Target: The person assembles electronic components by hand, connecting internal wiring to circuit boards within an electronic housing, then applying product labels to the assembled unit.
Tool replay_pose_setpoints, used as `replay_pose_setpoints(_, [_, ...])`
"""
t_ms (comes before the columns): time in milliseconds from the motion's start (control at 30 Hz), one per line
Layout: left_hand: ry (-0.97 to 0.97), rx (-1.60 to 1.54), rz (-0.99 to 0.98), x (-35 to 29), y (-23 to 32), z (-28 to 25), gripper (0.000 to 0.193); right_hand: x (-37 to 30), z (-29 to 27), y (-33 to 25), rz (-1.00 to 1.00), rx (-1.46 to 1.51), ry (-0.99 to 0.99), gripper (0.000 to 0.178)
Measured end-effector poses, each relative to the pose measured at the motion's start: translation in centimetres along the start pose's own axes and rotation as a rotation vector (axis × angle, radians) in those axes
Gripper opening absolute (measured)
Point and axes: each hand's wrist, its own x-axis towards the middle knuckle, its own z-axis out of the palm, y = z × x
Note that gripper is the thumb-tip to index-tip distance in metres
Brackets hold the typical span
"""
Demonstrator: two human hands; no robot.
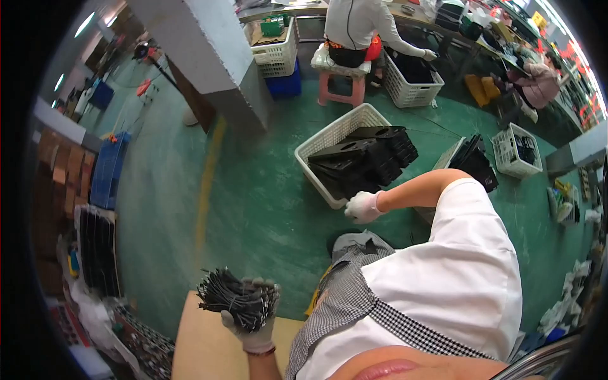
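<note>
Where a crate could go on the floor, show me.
Bare green floor lies between the yellow painted stripe and the white plastic basket of black parts nearest the gloved right hand. Crowded: right of that basket, among more baskets.

Straight ahead of me, a co-worker [353,25] in a pale long-sleeved top sits, back to me, on a pinkish stool [342,75]! Just right of them, a white basket [415,94] is loaded with dark pieces. Over to my left, a white crate [277,58] shows above a blue bin [283,86], right by the big pillar [190,38], white up top, grey below. There's the yellow line [206,190] running along the green floor [158,190]! Far left, brown cartons [63,171] pile up near a blue crate [109,174]. And off to my right, a second person [540,83] in pink!
</note>
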Motion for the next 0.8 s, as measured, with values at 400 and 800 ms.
replay_pose_setpoints(400, [0.019, -0.003, 0.267, 18.3, 27.3, -5.8, 0.092, 33.9, -22.2, -5.1, 0.135, 0.592, 0.316, 0.029])
replay_pose_setpoints(800, [0.303, -0.249, 0.775, 24.4, 51.1, -17.2, 0.082, 65.9, -49.1, -7.2, -0.088, 0.568, 0.191, 0.033])
